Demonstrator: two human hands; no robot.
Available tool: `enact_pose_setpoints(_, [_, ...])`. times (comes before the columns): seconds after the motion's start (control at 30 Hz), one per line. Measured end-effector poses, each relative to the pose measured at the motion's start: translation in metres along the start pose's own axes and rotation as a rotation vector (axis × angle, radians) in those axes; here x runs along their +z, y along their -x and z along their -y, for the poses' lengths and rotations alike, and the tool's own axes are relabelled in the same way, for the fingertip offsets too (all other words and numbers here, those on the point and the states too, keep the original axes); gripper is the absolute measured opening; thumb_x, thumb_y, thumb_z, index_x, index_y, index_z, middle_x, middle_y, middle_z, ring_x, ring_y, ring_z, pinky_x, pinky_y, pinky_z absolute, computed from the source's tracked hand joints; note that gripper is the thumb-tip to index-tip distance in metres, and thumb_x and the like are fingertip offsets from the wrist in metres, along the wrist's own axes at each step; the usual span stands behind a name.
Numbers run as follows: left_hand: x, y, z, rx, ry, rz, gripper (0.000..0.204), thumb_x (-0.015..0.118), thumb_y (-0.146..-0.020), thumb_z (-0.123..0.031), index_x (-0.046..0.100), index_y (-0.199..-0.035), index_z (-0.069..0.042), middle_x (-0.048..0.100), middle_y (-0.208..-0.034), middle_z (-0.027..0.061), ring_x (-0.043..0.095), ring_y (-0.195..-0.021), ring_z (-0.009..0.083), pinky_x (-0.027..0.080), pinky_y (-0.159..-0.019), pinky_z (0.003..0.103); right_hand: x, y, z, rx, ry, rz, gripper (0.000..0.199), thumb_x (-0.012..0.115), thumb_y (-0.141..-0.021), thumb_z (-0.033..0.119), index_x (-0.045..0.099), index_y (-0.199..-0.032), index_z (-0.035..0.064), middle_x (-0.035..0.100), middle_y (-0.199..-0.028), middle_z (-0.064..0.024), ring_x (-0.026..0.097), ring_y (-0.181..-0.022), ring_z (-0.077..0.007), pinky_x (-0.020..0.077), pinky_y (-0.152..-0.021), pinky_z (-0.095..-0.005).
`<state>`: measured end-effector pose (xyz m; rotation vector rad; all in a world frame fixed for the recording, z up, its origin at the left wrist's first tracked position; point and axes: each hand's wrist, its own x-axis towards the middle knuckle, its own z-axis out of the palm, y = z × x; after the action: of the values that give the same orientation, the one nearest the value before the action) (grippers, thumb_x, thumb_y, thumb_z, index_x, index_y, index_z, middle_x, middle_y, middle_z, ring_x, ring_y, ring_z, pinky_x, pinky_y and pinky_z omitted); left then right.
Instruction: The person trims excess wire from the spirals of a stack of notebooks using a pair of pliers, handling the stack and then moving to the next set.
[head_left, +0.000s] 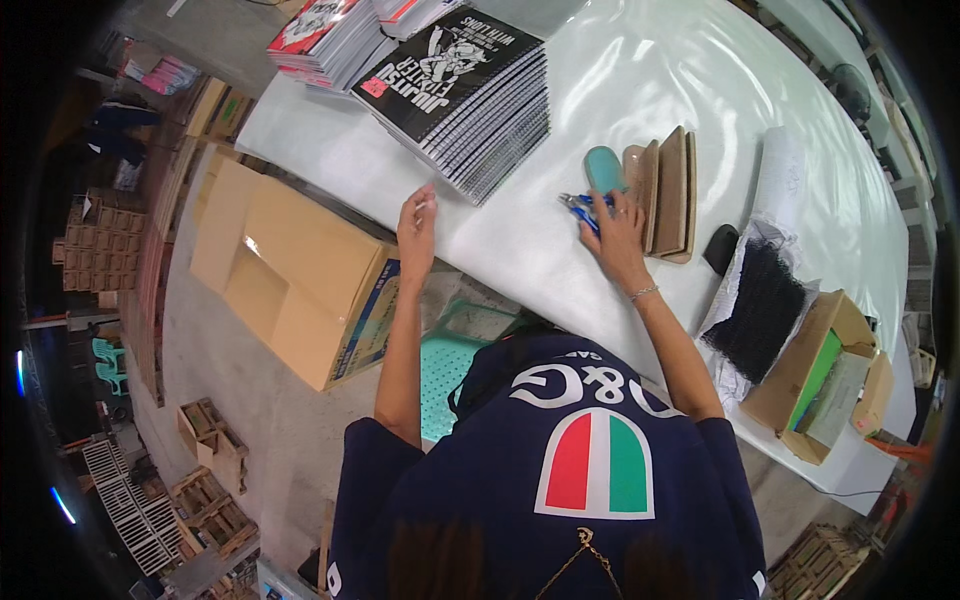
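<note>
Leaning over the white-covered worktop (pixel 650 60), we had our right hand (pixel 622 238) right down at the blue-handled cutters (pixel 580 208), fingers bent over the grips and thumb low along the near side, though we could not tell whether it had closed firmly or only touched. And the cutters themselves? They lay just left of the brown boards (pixel 676 195) and just below the teal oval object (pixel 604 170), metal nose pointing left. Over on the other side, our left hand (pixel 416 235) hung loosely curled near the lower corner of the stack of spiral-bound books (pixel 460 90), a small pale spot at its fingertips; we could not tell whether it was pinching anything. As for handling, we judged the cutters light for one hand, stiff and hard to damage, with the metal likely slicker than the blue grips. The place to take hold, we reckoned, was well back on both handles, palm behind, fingers clear of the blades, and no snagging on those boards standing so close!
</note>
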<state>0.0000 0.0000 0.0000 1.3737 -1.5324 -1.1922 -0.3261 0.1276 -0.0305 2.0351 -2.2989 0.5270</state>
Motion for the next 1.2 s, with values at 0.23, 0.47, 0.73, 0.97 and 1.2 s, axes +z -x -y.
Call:
enact_pose_setpoints(0.23, [-0.016, -0.028, -0.078, 0.342, 0.096, -0.342, 0.048, 0.049, -0.109, -0.033, 0.047, -0.148, -0.004, 0.052, -0.143, 0.0122, 0.052, -0.127, 0.0223, 0.040, -0.111, 0.038, -0.030, -0.027, 0.020, 0.469, -1.116, -0.024, 0.064, 0.057, -0.100, 0.052, 0.051, -0.141, 0.0025, 0.062, -0.115, -0.0174, 0.059, -0.103, -0.0268, 0.0485, -0.090, -0.0436])
enact_pose_setpoints(0.47, [-0.024, -0.058, -0.159, 0.639, -0.108, -0.337, 0.038, 0.054, -0.106, -0.027, 0.059, -0.139, -0.007, 0.054, -0.136, 0.0122, 0.048, -0.130, 0.0230, 0.037, -0.111, 0.037, -0.036, -0.020, 0.075, 0.523, -1.433, 0.471, 0.077, 0.051, -0.099, 0.064, 0.044, -0.146, 0.0029, 0.058, -0.117, -0.0087, 0.056, -0.101, -0.0154, 0.0490, -0.085, -0.0299])
enact_pose_setpoints(0.73, [-0.016, -0.119, -0.218, 0.747, -0.588, 0.100, 0.041, 0.057, -0.103, -0.028, 0.062, -0.136, -0.005, 0.051, -0.144, 0.0221, 0.048, -0.136, 0.0351, 0.038, -0.113, 0.039, -0.032, -0.015, 0.122, 0.082, -0.636, 0.012, 0.072, 0.075, -0.087, 0.048, 0.050, -0.142, 0.0092, 0.054, -0.110, -0.0208, 0.052, -0.099, -0.0364, 0.0405, -0.088, -0.0473])
enact_pose_setpoints(0.97, [0.012, -0.126, -0.205, 0.699, -0.690, 0.286, 0.041, 0.056, -0.103, -0.034, 0.065, -0.135, -0.009, 0.052, -0.144, 0.0199, 0.049, -0.135, 0.0347, 0.038, -0.113, 0.041, -0.029, -0.023, 0.136, 0.028, -0.541, -0.092, 0.074, 0.078, -0.083, 0.051, 0.053, -0.140, 0.0113, 0.053, -0.112, -0.0177, 0.048, -0.102, -0.0326, 0.0365, -0.090, -0.0457])
enact_pose_setpoints(1.2, [0.010, -0.128, -0.195, 0.771, -0.730, 0.260, 0.040, 0.056, -0.103, -0.031, 0.064, -0.135, -0.008, 0.055, -0.139, 0.0177, 0.051, -0.132, 0.0328, 0.037, -0.114, 0.040, -0.019, -0.029, 0.146, 0.015, -0.534, -0.176, 0.072, 0.077, -0.082, 0.053, 0.057, -0.138, 0.0130, 0.053, -0.111, -0.0154, 0.046, -0.100, -0.0300, 0.0354, -0.087, -0.0439])
